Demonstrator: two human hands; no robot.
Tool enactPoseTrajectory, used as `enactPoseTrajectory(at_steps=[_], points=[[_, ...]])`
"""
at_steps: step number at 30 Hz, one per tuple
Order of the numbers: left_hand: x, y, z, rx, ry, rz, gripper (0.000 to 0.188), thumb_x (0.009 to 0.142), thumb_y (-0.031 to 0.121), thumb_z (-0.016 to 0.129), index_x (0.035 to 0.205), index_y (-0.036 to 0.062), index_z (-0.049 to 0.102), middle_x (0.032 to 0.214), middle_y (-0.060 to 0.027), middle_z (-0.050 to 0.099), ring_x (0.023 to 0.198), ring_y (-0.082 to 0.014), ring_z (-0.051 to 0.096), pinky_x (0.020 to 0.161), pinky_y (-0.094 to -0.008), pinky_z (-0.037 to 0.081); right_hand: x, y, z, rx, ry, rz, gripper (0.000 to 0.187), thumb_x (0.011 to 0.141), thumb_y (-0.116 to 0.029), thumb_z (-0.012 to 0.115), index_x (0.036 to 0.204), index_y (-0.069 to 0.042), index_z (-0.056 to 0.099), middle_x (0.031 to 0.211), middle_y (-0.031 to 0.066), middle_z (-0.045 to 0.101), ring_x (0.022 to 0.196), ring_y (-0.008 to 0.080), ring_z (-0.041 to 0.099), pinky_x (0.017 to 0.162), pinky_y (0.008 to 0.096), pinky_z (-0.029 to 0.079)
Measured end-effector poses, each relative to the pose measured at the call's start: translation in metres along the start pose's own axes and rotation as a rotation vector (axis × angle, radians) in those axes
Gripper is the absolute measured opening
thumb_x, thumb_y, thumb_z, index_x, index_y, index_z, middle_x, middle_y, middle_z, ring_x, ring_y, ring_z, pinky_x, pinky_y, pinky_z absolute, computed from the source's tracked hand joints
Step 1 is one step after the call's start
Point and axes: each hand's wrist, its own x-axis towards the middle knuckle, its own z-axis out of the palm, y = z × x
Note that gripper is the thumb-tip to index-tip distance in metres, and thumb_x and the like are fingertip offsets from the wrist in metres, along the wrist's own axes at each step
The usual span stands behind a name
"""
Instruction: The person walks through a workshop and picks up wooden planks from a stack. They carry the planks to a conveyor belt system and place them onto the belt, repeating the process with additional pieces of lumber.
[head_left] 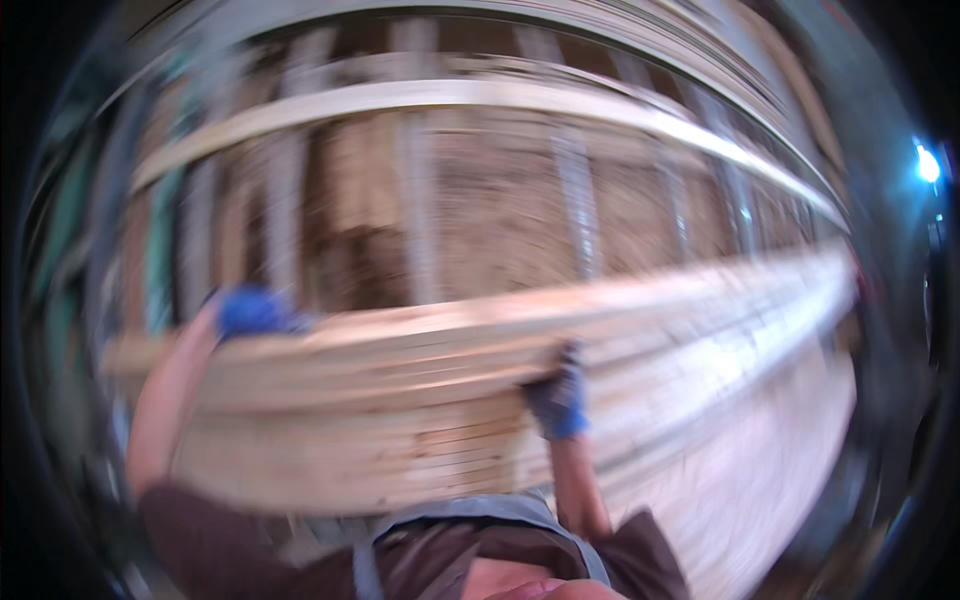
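A thick stack of pale wooden boards (400,400) lies across in front of me, running from the left to the far right. My left hand (252,312), in a blue glove, is at the stack's far edge near its left end and seems to touch the top board. Above the middle of the stack is my right hand (558,395), in a blue and dark glove. Whether it touches a board I cannot tell. Motion smears the fingers of both hands.
Beyond the stack, one long pale board (440,95) lies across several grey metal bars (575,200). Brown, sawdust-like material (490,210) shows between the bars. A bright lamp (928,165) shines at the far right. Green posts (162,250) stand at the left.
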Motion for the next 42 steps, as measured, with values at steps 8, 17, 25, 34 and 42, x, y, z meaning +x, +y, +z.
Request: enactPoseTrajectory(at_steps=[8, 17, 25, 34, 42], points=[[-0.005, -0.01, -0.02, 0.05, 0.359, -0.337, 0.042, 0.102, 0.036, 0.059, 0.121, -0.0005, 0.068, 0.109, -0.0094, 0.071, 0.098, -0.0162, 0.063, 0.09, -0.0348, 0.05, 0.0, -0.041, 0.021, -0.025, -0.206, 0.351, 0.048, 0.098, -0.035, 0.065, 0.13, -0.001, 0.056, 0.122, 0.0161, 0.066, 0.105, 0.0297, 0.069, 0.085, 0.0461, 0.062], [-0.016, -0.049, -0.009, 0.154, 0.47, -0.272, 0.058, 0.101, 0.051, 0.054, 0.094, -0.0047, 0.071, 0.073, -0.005, 0.062, 0.075, -0.0106, 0.051, 0.066, -0.0364, 0.046, -0.009, -0.029, 0.022, 0.045, -0.268, 0.359, 0.051, 0.1, -0.036, 0.061, 0.13, 0.005, 0.054, 0.112, 0.023, 0.07, 0.097, 0.0338, 0.072, 0.083, 0.045, 0.063], [-0.02, -0.039, 0.015, 0.179, 0.479, -0.249, 0.053, 0.102, 0.047, 0.054, 0.107, -0.0019, 0.072, 0.088, -0.0084, 0.072, 0.085, -0.0146, 0.062, 0.077, -0.0352, 0.05, -0.013, -0.051, 0.014, -0.262, -0.311, 0.402, 0.064, 0.098, -0.053, 0.058, 0.113, 0.009, 0.064, 0.102, 0.0211, 0.072, 0.085, 0.0271, 0.075, 0.064, 0.0372, 0.064], [-0.038, 0.103, 0.061, 1.056, 1.007, 0.001, 0.049, 0.088, 0.057, 0.06, 0.08, 0.0086, 0.066, 0.073, -0.0154, 0.065, 0.068, -0.0315, 0.066, 0.063, -0.0474, 0.049, -0.031, -0.04, 0.039, -0.506, -0.363, 0.276, 0.039, 0.103, -0.032, 0.051, 0.116, 0.003, 0.063, 0.081, 0.0158, 0.071, 0.064, 0.0243, 0.071, 0.056, 0.0332, 0.06], [-0.04, 0.059, 0.144, 1.091, 1.294, -0.262, 0.078, 0.083, 0.079, 0.049, 0.105, 0.0061, 0.066, 0.09, -0.0124, 0.065, 0.083, -0.0269, 0.059, 0.082, -0.0444, 0.04, 0.016, -0.067, 0.102, -1.042, -0.516, -0.678, 0.036, 0.105, -0.03, 0.052, 0.125, -0.002, 0.062, 0.108, 0.0125, 0.071, 0.093, 0.0173, 0.07, 0.078, 0.0279, 0.056]])
